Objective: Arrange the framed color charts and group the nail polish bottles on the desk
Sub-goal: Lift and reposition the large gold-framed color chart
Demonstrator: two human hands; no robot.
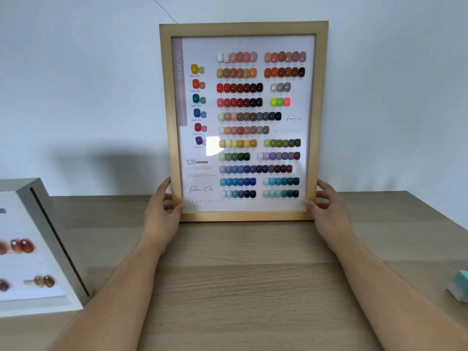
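Observation:
A wooden-framed color chart with several rows of nail swatches stands upright on the wooden desk, near the pale wall. My left hand grips its lower left edge, thumb on the front of the frame. My right hand grips the lower right edge the same way. A second color chart in a white frame lies flat at the desk's left edge, partly cut off by the view. No nail polish bottles are clearly in view.
A teal and white object sits at the desk's right edge, mostly out of view. A thin wire runs down the wall behind the wooden frame. Bare wood lies between my forearms.

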